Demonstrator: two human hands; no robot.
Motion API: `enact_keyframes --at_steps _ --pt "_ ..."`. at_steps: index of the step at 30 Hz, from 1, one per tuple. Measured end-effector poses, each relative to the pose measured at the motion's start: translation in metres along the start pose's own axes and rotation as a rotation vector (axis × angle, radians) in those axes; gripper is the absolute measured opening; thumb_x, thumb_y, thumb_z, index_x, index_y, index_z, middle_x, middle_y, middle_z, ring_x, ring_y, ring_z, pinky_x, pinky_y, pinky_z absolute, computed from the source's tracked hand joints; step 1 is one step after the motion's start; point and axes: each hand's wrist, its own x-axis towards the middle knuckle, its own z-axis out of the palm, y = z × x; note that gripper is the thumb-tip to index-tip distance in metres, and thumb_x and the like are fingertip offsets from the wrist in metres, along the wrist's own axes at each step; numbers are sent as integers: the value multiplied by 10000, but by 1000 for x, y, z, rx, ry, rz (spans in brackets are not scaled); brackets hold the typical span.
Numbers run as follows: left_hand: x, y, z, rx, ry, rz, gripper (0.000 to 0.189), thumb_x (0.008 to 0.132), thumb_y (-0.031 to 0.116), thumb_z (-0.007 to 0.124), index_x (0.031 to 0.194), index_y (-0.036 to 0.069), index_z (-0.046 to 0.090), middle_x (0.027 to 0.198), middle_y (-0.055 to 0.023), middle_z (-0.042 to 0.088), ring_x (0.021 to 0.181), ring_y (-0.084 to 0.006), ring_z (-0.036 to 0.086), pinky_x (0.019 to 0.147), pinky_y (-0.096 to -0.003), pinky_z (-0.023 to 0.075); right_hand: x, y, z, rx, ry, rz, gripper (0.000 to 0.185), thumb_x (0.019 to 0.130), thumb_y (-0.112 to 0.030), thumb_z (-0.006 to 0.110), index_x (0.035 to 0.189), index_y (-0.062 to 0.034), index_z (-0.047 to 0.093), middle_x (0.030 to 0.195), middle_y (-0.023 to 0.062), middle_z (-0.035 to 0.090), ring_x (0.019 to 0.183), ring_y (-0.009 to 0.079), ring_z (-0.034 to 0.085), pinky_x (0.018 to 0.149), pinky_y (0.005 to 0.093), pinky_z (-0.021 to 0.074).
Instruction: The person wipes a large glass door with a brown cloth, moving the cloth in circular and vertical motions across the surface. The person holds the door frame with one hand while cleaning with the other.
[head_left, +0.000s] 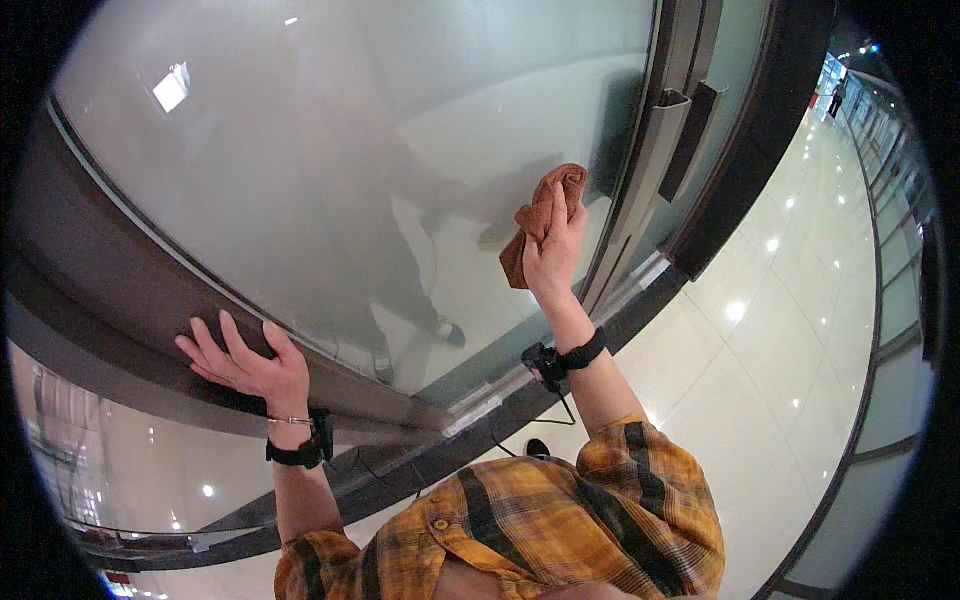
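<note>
A large glass door pane (315, 150) in a dark metal frame fills the view before me, with a dim reflection in it. My right hand (556, 244) grips a bunched brown cloth (551, 206) against the lower right part of the glass. My left hand (251, 364) rests with fingers spread on the dark frame (150, 277) at the left, holding nothing. Both wrists wear black straps with small devices, and a thin bangle circles the left one.
Right of the pane stand metal door handles (679, 142). A shiny tiled floor (750, 360) stretches along a glass-walled corridor at the right, with a distant person (837, 97). Dark cables hang near my waist. A dark shoe (536, 448) shows below the door's edge.
</note>
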Motion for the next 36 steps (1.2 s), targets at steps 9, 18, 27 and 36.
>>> enact_keyframes --at_steps 9,18,27,36 --pt "-2 -2 0 -7 5 16 466 981 306 519 1389 86 479 1538 -201 336 1452 -485 220 1125 -655 150 49 27 -19 -77 -25 198 737 825 7 600 1504 -136 352 1263 230 458 1128 419 532 975 456 463" --pt "-2 -2 1 -12 12 12 461 971 286 527 1387 94 482 1537 -194 346 1449 -480 231 1128 -656 138 30 -2 -16 13 11 23 766 785 54 617 1492 -103 366 1266 241 443 1152 447 503 979 456 447" --pt "-2 -2 2 9 23 2 464 994 328 514 1407 120 468 1546 -176 349 1454 -445 248 1125 -645 186 -18 -9 -12 -36 -172 127 764 799 19 626 1500 -91 345 1245 269 454 1175 463 481 967 477 450" --pt "-6 -5 3 -2 20 4 469 982 306 514 1396 90 466 1544 -201 334 1442 -491 239 1114 -673 153 89 6 -28 -81 7 14 684 818 -11 633 1458 -93 406 1247 236 463 1093 441 531 904 455 484"
